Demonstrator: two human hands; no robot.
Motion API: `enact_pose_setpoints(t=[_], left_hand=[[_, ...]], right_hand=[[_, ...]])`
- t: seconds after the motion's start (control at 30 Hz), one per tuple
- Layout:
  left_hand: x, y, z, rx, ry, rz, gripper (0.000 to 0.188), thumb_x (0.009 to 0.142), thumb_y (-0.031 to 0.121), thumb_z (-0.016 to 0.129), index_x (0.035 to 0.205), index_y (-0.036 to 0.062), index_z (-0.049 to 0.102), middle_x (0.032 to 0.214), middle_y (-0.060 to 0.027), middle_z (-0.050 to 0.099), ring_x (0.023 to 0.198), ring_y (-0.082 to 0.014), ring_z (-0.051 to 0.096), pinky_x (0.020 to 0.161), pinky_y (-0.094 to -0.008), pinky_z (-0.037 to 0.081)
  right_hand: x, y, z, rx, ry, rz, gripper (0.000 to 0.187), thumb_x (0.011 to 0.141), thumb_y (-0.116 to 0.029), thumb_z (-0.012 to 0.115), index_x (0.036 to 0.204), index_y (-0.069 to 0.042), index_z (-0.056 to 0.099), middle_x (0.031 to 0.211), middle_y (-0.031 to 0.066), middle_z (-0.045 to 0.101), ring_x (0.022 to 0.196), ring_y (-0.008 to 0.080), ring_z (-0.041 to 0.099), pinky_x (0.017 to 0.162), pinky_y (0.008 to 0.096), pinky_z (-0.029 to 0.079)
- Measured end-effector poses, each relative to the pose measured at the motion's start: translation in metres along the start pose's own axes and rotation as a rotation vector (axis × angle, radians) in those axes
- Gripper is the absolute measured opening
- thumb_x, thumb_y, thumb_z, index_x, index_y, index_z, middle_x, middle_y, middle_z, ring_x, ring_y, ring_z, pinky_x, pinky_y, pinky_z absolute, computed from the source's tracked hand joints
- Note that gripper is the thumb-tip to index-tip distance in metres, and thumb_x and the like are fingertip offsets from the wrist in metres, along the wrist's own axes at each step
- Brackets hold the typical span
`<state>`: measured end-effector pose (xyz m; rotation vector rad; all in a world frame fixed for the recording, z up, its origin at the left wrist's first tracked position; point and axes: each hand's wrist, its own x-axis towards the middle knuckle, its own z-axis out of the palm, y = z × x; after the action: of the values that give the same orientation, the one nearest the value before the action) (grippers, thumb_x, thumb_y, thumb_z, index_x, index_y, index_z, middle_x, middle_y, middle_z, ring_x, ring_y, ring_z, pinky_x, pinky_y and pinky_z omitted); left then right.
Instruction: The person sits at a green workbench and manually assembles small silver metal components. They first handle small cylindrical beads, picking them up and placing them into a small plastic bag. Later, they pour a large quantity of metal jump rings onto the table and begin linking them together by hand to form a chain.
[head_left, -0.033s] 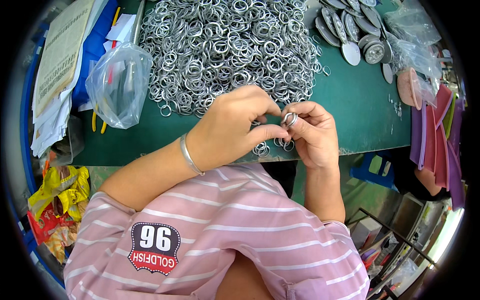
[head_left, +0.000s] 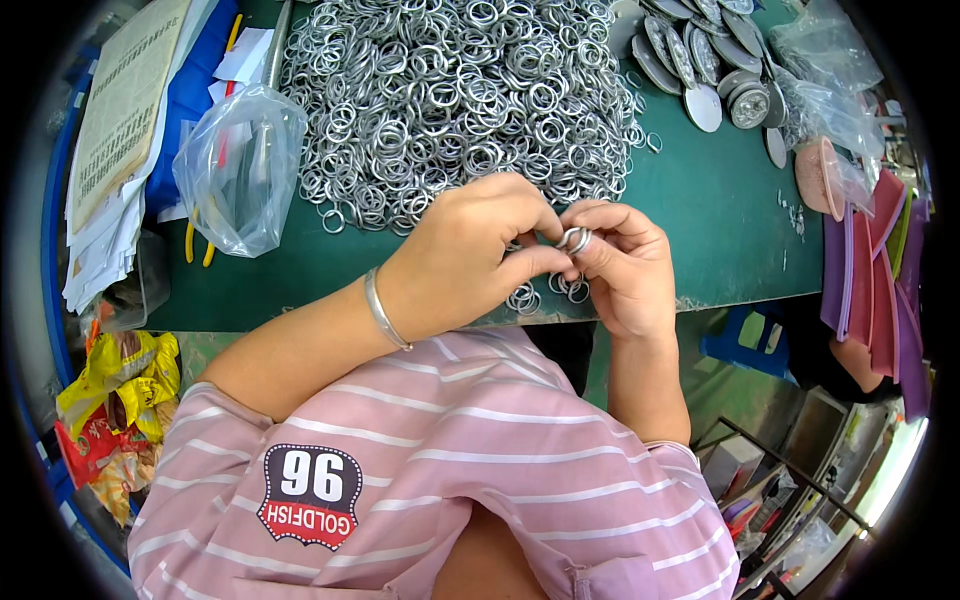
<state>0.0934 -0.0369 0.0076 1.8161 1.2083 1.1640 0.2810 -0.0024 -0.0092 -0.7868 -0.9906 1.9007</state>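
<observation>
My hands meet just above the near edge of the green table. My right hand (head_left: 635, 265) is closed, pinching small silver metal rings (head_left: 578, 240) between thumb and fingers. From the left, my left hand (head_left: 480, 250) comes up to the same rings, its thumb and index finger curled round their edge. How the rings sit against each other is too small to tell. A few loose rings (head_left: 523, 298) lie on the table below my fingers. Beyond my hands spreads a large heap of similar rings (head_left: 450, 100).
A clear plastic bag (head_left: 240, 170) and yellow-handled pliers (head_left: 207, 252) lie at left, beside stacked papers (head_left: 125, 130). Flat metal discs (head_left: 702, 107) pile up at the far right. A pink cup-like container (head_left: 818, 178) stands near coloured strips (head_left: 880, 270). A blue stool (head_left: 750, 345) is below the table.
</observation>
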Motion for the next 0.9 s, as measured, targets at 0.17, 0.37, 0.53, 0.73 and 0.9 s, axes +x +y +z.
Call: enact_pose_setpoints(t=[0.17,0.37,0.53,0.73,0.9], left_hand=[[-0.003,0.002,-0.005,0.006,0.039,-0.055,0.011,0.073,-0.002,0.072,0.081,-0.0014,0.064,0.081,-0.0075,0.06,0.065,-0.0131,0.058,0.056,-0.0236,0.047],[0.0,0.006,-0.007,0.205,0.198,-0.06,0.036,0.073,-0.005,0.069,0.107,0.001,0.059,0.077,-0.0064,0.057,0.061,-0.0114,0.055,0.054,-0.0236,0.046],[0.001,0.011,-0.012,-0.539,-0.125,-0.472,0.032,0.096,0.022,0.051,0.116,-0.0032,0.053,0.102,-0.0101,0.061,0.086,-0.0142,0.064,0.07,-0.0245,0.054],[-0.002,0.006,-0.004,-1.112,-0.168,-0.822,0.03,0.097,0.021,0.049,0.115,-0.0034,0.053,0.101,-0.0095,0.062,0.089,-0.0157,0.064,0.074,-0.0291,0.055],[-0.004,0.006,-0.003,-1.203,-0.155,-0.835,0.029,0.095,0.013,0.047,0.116,-0.0064,0.051,0.104,-0.0151,0.062,0.09,-0.0193,0.065,0.073,-0.0282,0.055]], right_hand=[[-0.003,0.004,0.012,-0.533,0.148,-0.384,0.02,0.076,0.012,0.065,0.094,0.004,0.062,0.092,0.0087,0.062,0.079,0.0131,0.06,0.07,0.0236,0.049],[-0.003,0.011,0.019,-0.62,0.222,-0.58,0.031,0.075,0.011,0.067,0.103,0.002,0.056,0.093,0.0084,0.063,0.079,0.0126,0.06,0.07,0.0238,0.05],[-0.002,0.007,0.022,-0.841,0.217,-0.784,0.033,0.072,0.01,0.069,0.102,0.0,0.057,0.087,0.0086,0.064,0.077,0.0162,0.062,0.069,0.0279,0.05],[-0.005,-0.015,0.026,-0.936,-0.072,-0.559,0.018,0.069,0.009,0.066,0.084,-0.001,0.065,0.088,0.0108,0.065,0.082,0.0218,0.064,0.071,0.0299,0.051],[-0.018,-0.029,-0.009,-0.78,0.082,-0.428,0.018,0.072,0.014,0.058,0.084,0.002,0.064,0.092,0.01,0.064,0.084,0.0164,0.062,0.073,0.0264,0.049]])
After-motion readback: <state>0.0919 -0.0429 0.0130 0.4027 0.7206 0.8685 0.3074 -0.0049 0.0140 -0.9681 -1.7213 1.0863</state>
